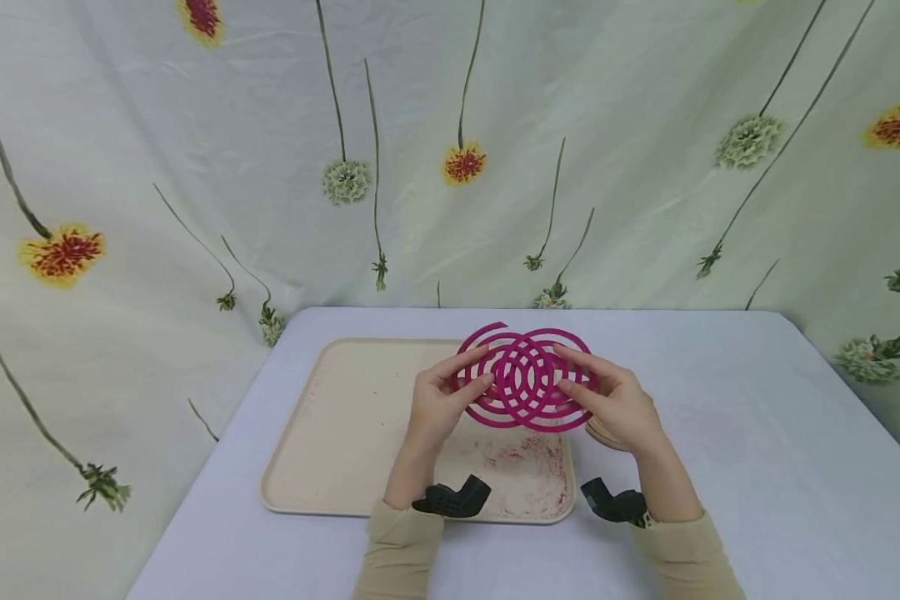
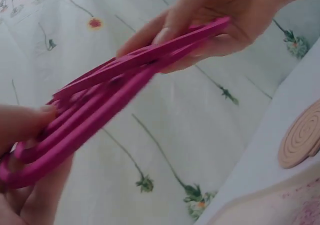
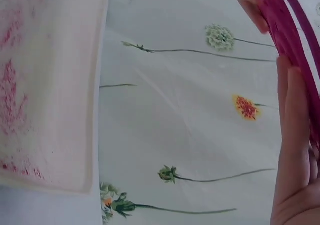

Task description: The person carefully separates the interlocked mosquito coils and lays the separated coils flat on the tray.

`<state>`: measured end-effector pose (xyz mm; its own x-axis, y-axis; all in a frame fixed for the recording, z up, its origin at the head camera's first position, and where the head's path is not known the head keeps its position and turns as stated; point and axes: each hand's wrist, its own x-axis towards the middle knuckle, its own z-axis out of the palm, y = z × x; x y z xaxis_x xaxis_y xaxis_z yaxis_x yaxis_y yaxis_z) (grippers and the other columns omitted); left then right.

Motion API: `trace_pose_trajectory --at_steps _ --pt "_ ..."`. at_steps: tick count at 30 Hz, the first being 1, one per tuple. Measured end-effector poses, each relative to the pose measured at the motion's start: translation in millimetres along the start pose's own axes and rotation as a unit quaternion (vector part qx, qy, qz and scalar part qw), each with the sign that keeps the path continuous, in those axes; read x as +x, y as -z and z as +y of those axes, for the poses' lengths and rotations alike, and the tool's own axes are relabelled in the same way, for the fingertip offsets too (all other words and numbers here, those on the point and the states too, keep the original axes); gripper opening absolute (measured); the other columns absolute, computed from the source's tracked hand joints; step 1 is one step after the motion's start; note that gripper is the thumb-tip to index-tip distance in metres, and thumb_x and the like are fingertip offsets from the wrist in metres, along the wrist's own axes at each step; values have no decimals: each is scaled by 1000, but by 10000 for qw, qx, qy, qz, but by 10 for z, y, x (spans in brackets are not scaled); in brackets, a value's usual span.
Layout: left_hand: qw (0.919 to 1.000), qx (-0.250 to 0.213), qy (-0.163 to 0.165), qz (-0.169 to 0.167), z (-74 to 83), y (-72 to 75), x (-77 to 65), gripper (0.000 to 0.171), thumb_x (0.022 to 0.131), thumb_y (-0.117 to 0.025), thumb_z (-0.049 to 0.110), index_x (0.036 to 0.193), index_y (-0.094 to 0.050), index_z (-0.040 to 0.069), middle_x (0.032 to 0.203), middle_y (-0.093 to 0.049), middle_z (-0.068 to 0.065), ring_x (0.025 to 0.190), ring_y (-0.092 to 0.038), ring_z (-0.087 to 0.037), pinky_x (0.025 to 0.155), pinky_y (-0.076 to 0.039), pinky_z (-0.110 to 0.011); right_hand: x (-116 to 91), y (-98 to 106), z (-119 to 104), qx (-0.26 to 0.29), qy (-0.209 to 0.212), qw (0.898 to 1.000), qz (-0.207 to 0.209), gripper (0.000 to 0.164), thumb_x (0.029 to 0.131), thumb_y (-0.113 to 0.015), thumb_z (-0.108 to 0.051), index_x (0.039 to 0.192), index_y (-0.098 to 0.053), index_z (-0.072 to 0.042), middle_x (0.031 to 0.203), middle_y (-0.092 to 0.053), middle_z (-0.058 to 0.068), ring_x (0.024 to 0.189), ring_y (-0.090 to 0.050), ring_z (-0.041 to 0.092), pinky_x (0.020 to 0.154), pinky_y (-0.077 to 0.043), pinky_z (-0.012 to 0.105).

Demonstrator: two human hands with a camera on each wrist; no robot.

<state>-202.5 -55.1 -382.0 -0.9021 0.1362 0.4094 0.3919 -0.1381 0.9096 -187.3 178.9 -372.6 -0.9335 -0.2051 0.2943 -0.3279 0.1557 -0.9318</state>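
Two flat magenta spirals, which look like mosquito coils, are held up over the right part of the tray in the head view. The left coil [image 1: 495, 423] and the right coil [image 1: 558, 429] overlap in the middle. My left hand [image 1: 435, 408] pinches the left coil at its outer side, thumb on the near face. With thumb and fingers, my right hand [image 1: 622, 408] grips the right coil's outer side. Seen nearly edge-on in the left wrist view, the magenta coils [image 2: 120, 105] lie at a slight angle to each other. Whether their rings are interlocked, I cannot tell.
Beneath the hands, a beige tray [image 1: 345, 450] carries magenta smears at its right end. A tan spiral coil [image 2: 301, 135] lies beside the tray, partly behind my right hand in the head view. The white table [image 1: 757, 467] backs onto a flower-printed cloth [image 1: 645, 167].
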Motion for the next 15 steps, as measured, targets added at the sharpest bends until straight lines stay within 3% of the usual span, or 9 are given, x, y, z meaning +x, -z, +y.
trace_pose_trajectory --at_steps 2,5,10,13,15 --pt "9986 -149 -258 446 -15 -91 10 35 86 -66 0 120 -61 -5 121 -59 -17 100 -62 -21 81 -53 -32 21 -81 8 451 123 9976 505 47 90 -62 -7 135 -50 -3 126 -53 19 96 -63 14 76 -54 30" --pt "9950 -341 -632 700 -29 -202 10 36 89 -61 -1 125 -58 -4 126 -58 -14 102 -60 -20 83 -52 -29 49 -207 21 1009 333 9874 1173 46 92 -58 -5 136 -48 -3 128 -52 11 105 -60 12 80 -52 29" --pt "9939 -647 -765 468 -35 -309 -10 42 95 -52 3 137 -48 3 138 -50 -8 116 -53 -25 89 -49 -31 50 -337 19 1295 619 9706 1931 45 95 -53 -5 139 -46 -7 137 -48 12 115 -54 16 85 -49 25" --pt "9950 -649 -712 270 -25 -334 -18 45 95 -50 2 140 -43 5 140 -46 -9 113 -54 -25 89 -49 -35 42 -355 5 1283 752 9669 2072 44 96 -51 -6 140 -45 -10 140 -44 13 118 -51 16 87 -47 23" --pt "9959 -558 -684 178 -17 -315 -21 45 95 -51 1 139 -44 3 138 -47 -13 110 -55 -24 88 -49 -35 43 -331 -3 1317 850 9683 1944 43 97 -49 -6 140 -44 -8 139 -46 9 118 -51 15 88 -47 23"
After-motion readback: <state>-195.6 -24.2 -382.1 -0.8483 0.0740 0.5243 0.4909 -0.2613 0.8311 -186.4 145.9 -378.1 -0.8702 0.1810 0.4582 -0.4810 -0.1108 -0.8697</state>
